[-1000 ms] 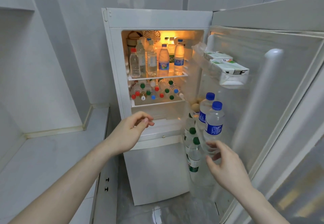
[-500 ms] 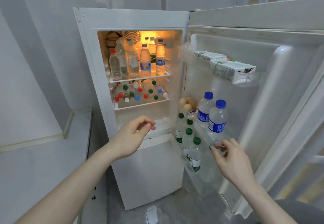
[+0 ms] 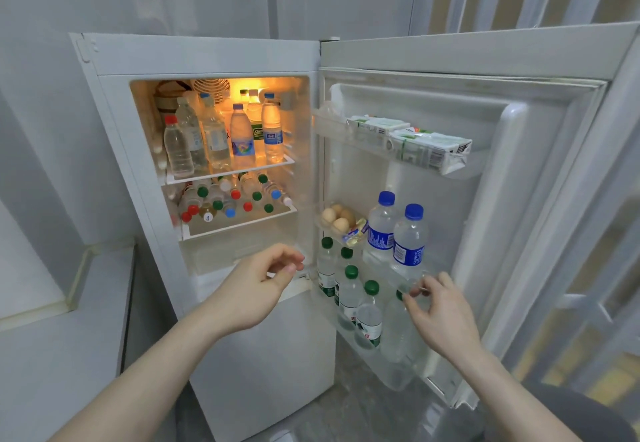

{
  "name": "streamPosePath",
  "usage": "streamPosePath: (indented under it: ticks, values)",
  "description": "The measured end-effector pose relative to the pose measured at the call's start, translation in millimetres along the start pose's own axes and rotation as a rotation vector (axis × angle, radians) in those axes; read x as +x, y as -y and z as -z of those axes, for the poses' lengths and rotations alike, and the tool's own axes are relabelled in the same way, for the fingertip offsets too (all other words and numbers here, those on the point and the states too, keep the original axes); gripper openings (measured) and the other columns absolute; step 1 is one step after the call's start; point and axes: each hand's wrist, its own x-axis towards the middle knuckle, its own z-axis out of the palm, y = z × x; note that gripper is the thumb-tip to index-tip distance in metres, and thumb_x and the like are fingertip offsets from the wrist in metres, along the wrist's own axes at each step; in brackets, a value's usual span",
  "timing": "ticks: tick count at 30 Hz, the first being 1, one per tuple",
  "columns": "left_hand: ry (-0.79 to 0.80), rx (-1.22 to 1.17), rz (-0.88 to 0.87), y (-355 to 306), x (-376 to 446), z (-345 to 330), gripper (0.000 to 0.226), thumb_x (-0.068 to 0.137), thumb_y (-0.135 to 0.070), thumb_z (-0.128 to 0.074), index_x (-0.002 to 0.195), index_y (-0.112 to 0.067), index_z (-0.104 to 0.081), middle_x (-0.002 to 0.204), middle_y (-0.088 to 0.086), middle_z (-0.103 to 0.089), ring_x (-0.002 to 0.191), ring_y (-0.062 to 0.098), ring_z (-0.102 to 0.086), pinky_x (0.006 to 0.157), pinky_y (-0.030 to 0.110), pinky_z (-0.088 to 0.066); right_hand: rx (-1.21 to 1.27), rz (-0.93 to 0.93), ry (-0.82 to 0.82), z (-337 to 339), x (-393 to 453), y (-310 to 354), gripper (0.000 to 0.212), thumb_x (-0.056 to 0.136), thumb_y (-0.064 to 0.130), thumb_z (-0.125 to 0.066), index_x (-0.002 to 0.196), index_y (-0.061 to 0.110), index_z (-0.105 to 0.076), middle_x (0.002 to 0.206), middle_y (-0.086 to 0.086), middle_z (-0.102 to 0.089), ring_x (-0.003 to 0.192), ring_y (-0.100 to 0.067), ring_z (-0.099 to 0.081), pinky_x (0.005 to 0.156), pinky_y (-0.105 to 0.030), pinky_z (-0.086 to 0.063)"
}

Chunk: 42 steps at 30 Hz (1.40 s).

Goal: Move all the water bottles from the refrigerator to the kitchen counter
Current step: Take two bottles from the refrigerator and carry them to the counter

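Observation:
The white refrigerator [image 3: 207, 57] stands open. Several water bottles [image 3: 242, 137] stand on its lit top shelf, and several more lie with caps outward [image 3: 235, 196] on the shelf below. Two blue-capped bottles [image 3: 408, 234] stand in the middle door rack, above several green-capped bottles [image 3: 349, 289] in the bottom rack. My right hand [image 3: 440, 317] reaches into the bottom rack, its thumb and fingertips curled round the cap of the rightmost green-capped bottle [image 3: 398, 331]. My left hand [image 3: 252, 289] hovers loosely curled before the fridge body and holds nothing.
The grey kitchen counter [image 3: 52, 355] runs along the left, beside the fridge. The open door [image 3: 519, 199] swings out to the right. Eggs [image 3: 334, 218] sit in a small door tray, and drink cartons [image 3: 415, 140] fill the top door rack.
The view has swung right and the door now fills more of it. My right hand moved from the blue-capped bottles' base to the green cap below. My left hand kept its pose.

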Motion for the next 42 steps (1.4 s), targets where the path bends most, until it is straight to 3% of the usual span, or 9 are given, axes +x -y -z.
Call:
streamPosePath:
  ticks: [3,7,16,22,25,30,36,39,42]
  values:
    - [0.015,0.002,-0.041,-14,20,-12,0.016,0.104,-0.025,-0.056,0.113,-0.036,-0.065,0.112,-0.023,-0.070,0.102,-0.009,-0.061,0.087,0.018,-0.047,0.060,0.011,0.033,9,2,-4,0.012,0.090,0.039,-0.073,0.088,0.038,-0.061,0.095,0.016,-0.053,0.073,-0.002,-0.056,0.064,-0.029,-0.043]
    - [0.026,0.005,-0.076,-36,58,-36,0.022,0.099,-0.027,-0.063,0.120,-0.034,-0.060,0.121,-0.021,-0.064,0.103,-0.004,-0.062,0.089,0.023,-0.050,0.187,0.007,0.026,25,6,-6,0.017,0.087,0.037,-0.077,0.091,0.040,-0.060,0.100,0.018,-0.057,0.068,-0.004,-0.060,0.070,-0.030,-0.052]
    - [0.079,0.034,-0.036,-61,146,-108,0.071,0.090,-0.027,-0.074,0.151,-0.022,-0.037,0.141,-0.004,-0.049,0.124,0.013,-0.055,0.099,0.028,-0.048,0.156,0.093,0.205,44,27,-27,0.023,0.088,0.044,-0.073,0.107,0.042,-0.060,0.105,0.028,-0.055,0.080,-0.006,-0.061,0.066,-0.016,-0.044]
    - [0.069,-0.040,-0.001,-62,162,-133,0.071,0.089,-0.019,-0.077,0.149,-0.020,-0.040,0.133,-0.010,-0.059,0.118,0.006,-0.060,0.103,0.033,-0.053,0.135,0.140,0.291,50,38,-40,0.021,0.089,0.045,-0.071,0.103,0.046,-0.056,0.107,0.032,-0.057,0.084,-0.002,-0.061,0.066,-0.008,-0.037]
    - [0.012,-0.049,-0.011,-65,164,-140,0.070,0.088,-0.018,-0.080,0.147,-0.019,-0.043,0.117,-0.023,-0.056,0.107,-0.002,-0.061,0.097,0.030,-0.054,0.147,0.160,0.326,53,43,-46,0.023,0.088,0.043,-0.072,0.098,0.048,-0.053,0.105,0.033,-0.059,0.082,-0.002,-0.060,0.067,-0.008,-0.039]
    - [-0.054,-0.034,0.003,-67,163,-150,0.051,0.087,-0.022,-0.079,0.131,-0.022,-0.053,0.121,-0.007,-0.059,0.104,0.007,-0.064,0.095,0.036,-0.056,0.208,0.192,0.360,60,51,-54,0.023,0.088,0.040,-0.074,0.102,0.046,-0.057,0.108,0.031,-0.061,0.079,-0.004,-0.064,0.072,-0.015,-0.046]
    - [-0.240,-0.227,0.092,-77,142,-159,0.048,0.094,-0.016,-0.073,0.129,-0.032,-0.045,0.114,-0.016,-0.065,0.094,0.006,-0.071,0.078,0.026,-0.058,0.302,0.227,0.317,72,54,-55,0.032,0.087,0.036,-0.075,0.111,0.047,-0.057,0.114,0.030,-0.058,0.074,-0.006,-0.065,0.068,-0.021,-0.047]
    - [-0.386,-0.308,0.080,-85,133,-155,0.052,0.093,-0.010,-0.073,0.131,-0.031,-0.045,0.118,-0.020,-0.064,0.098,-0.003,-0.068,0.088,0.029,-0.059,0.424,0.307,0.185,76,57,-48,0.045,0.086,0.022,-0.078,0.119,0.044,-0.056,0.119,0.022,-0.056,0.088,-0.010,-0.065,0.069,-0.017,-0.047]
    - [-0.492,-0.316,0.054,-92,121,-144,0.053,0.091,-0.008,-0.075,0.132,-0.026,-0.047,0.128,-0.015,-0.060,0.108,-0.003,-0.063,0.091,0.024,-0.055,0.554,0.400,0.119,78,63,-37,0.059,0.084,0.010,-0.081,0.132,0.032,-0.054,0.132,0.016,-0.050,0.118,-0.011,-0.058,0.088,-0.016,-0.046]
